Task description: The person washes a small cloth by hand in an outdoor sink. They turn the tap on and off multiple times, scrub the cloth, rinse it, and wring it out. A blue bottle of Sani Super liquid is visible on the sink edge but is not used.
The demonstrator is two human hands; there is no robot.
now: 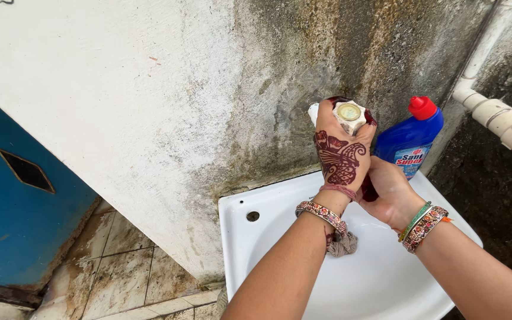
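There are two hands, one tap, one sink, one bottle and one pipe in view.

The left hand, decorated with dark red henna patterns, is wrapped around the tap. Its fingers are pressed together and curled around the tap body from the left side. The right hand is just under and to the right of the left hand, touching it near the wrist; its fingers are hidden behind the left hand, so I cannot tell if they are spread or closed on something.

The tap stands against the wall, above the back edge of the sink. Its handle is white, with a round yellowish disc on the top face. A dark red part shows around the handle, mostly covered by the hand.

One piece of grey cloth hangs below the left wrist, over the sink basin. Each wrist carries bangles with small colourful patterns; the right wrist has also a green one.

The blue bottle with a red cap stands on the back right corner of the sink, just beside the hands. The white pipe runs down the wall on the right.
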